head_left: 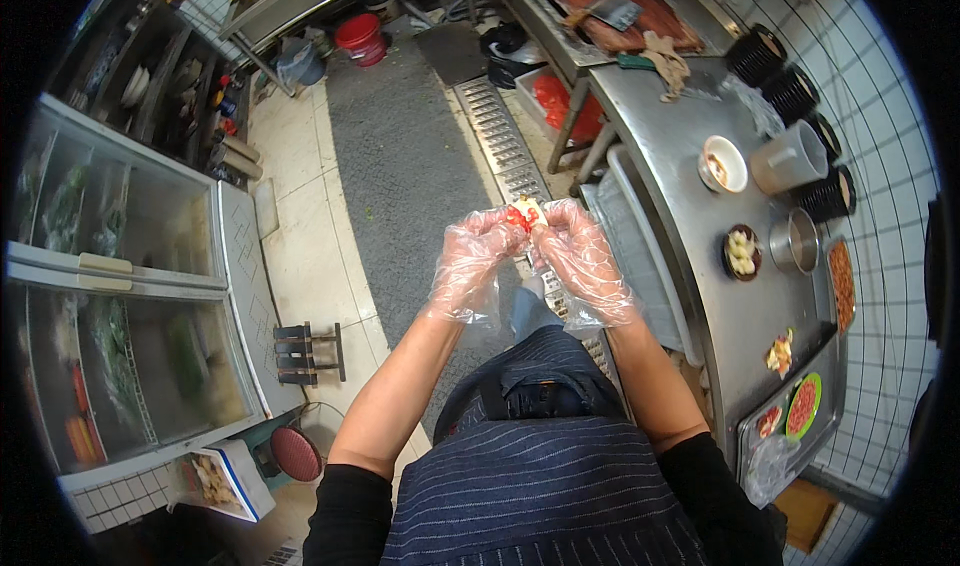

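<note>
Both my hands wear clear, loose plastic gloves and meet in front of my body, above the floor. Between the fingertips of my left hand (470, 259) and my right hand (588, 263) is a small food piece (526, 212), pale yellow with bright red bits. Both sets of fingers are closed on it, the left at its red side and the right at its pale side. I cannot make out what kind of food it is. On the steel counter to the right lies a small pile of similar pale and red pieces (780, 353).
Along the steel counter (690, 186) stand a white bowl (722, 165), a plastic jug (788, 159), a dark bowl of pale pieces (741, 253), a metal pot (795, 241) and a green-rimmed plate (803, 406). At left are a glass-door fridge (150, 356) and a small stool (308, 354).
</note>
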`<action>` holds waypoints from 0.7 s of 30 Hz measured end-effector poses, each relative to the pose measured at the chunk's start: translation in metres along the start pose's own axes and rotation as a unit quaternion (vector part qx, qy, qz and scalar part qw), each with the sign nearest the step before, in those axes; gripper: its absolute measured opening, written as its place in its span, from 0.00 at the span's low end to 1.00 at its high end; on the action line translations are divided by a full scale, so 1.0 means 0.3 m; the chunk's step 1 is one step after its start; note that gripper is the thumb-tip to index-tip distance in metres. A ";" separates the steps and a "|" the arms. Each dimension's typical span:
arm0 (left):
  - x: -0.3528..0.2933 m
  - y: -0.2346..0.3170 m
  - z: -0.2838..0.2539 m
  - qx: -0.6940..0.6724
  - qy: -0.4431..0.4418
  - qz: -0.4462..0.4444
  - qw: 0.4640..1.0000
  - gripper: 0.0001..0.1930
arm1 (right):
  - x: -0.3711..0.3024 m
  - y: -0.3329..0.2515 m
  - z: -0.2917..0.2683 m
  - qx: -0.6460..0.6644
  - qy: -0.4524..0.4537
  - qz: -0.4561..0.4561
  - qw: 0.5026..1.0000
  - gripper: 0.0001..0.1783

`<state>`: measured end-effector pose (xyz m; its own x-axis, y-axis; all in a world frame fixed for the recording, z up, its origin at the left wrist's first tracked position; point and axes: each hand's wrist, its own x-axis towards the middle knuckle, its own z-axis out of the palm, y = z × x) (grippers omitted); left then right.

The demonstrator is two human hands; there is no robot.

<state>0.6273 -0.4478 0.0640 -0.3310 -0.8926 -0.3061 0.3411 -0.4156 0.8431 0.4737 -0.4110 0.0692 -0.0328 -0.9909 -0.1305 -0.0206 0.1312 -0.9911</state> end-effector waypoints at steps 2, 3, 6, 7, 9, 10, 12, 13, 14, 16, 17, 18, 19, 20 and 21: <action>0.050 0.034 -0.047 -0.009 0.019 0.004 1.000 0.15 | 0.102 0.026 0.040 0.023 0.002 0.020 1.000 0.09; 0.082 0.050 -0.067 -0.011 0.029 0.004 0.999 0.15 | 0.158 0.039 0.055 0.034 0.006 0.029 0.999 0.10; 0.198 0.101 -0.134 -0.029 0.044 -0.007 0.999 0.15 | 0.313 0.051 0.072 0.124 -0.031 0.048 0.991 0.11; 0.241 0.121 -0.157 -0.036 0.045 -0.013 0.998 0.15 | 0.366 0.052 0.080 0.154 -0.032 0.053 0.986 0.10; 0.329 0.174 -0.192 -0.039 0.047 -0.001 0.998 0.15 | 0.487 0.045 0.092 0.118 -0.042 0.059 0.990 0.09; 0.376 0.201 -0.208 -0.040 0.048 0.004 0.998 0.15 | 0.548 0.042 0.102 0.103 -0.047 0.053 0.992 0.09; 0.474 0.260 -0.232 -0.037 0.057 0.008 0.998 0.13 | 0.670 0.016 0.118 0.069 -0.070 0.054 0.994 0.09; 0.521 0.289 -0.245 -0.036 0.062 0.010 0.997 0.12 | 0.724 -0.008 0.130 0.067 -0.075 0.057 0.993 0.09; 0.566 0.318 -0.258 -0.036 0.069 0.013 0.997 0.11 | 0.775 -0.041 0.143 0.064 -0.080 0.058 0.993 0.09; 0.645 0.374 -0.288 -0.037 0.084 0.019 0.996 0.10 | 0.881 -0.073 0.161 0.070 -0.104 0.042 0.991 0.09; 0.681 0.394 -0.307 -0.029 0.091 0.022 0.995 0.11 | 0.930 -0.077 0.169 0.068 -0.112 0.038 0.991 0.09; 0.718 0.415 -0.328 -0.022 0.097 0.025 0.995 0.12 | 0.979 -0.083 0.179 0.065 -0.120 0.035 0.990 0.09; 0.749 0.435 -0.348 -0.015 0.104 0.028 0.994 0.12 | 1.023 -0.089 0.191 0.063 -0.128 0.031 0.989 0.09; 0.777 0.454 -0.364 -0.011 0.106 0.033 0.994 0.12 | 1.054 -0.120 0.207 0.054 -0.135 0.032 0.989 0.06; 0.802 0.474 -0.378 -0.007 0.107 0.039 0.993 0.12 | 1.088 -0.123 0.222 0.068 -0.142 0.030 0.987 0.06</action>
<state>0.6960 -0.7416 0.0600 -0.1082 -0.9381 -0.3291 0.3715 -0.3452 0.8618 0.5304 -0.7411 0.0616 0.2511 -0.9525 -0.1722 0.1086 0.2045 -0.9728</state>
